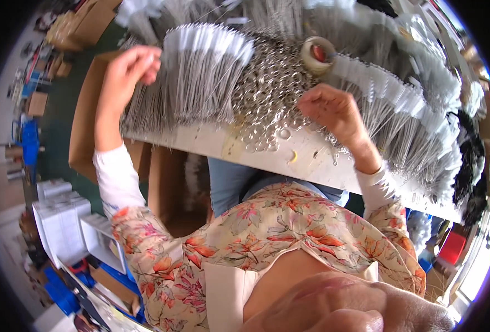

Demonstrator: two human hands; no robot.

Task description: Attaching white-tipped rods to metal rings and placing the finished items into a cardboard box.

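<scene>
My left hand (134,67) is raised at the left end of a row of thin brushes (192,72) with white bristle heads and grey wire stems. Its fingers are curled in; whatever they may hold cannot be made out. Between the brush bundles lies a heap of small metal rings (272,83), some spread toward the near table edge. Above the right side of that heap is my right hand (333,110), fingers bent and drawn together, with their tips pointing left. Anything in its grip is too small or hidden to see. More white-headed brushes (389,91) lie to its right.
A tape roll (318,67) with something red inside its ring stands behind the metal rings. The white table edge (228,146) runs before my lap. Cardboard boxes (87,119) stand at the left, and black bristly items (469,166) lie at the far right.
</scene>
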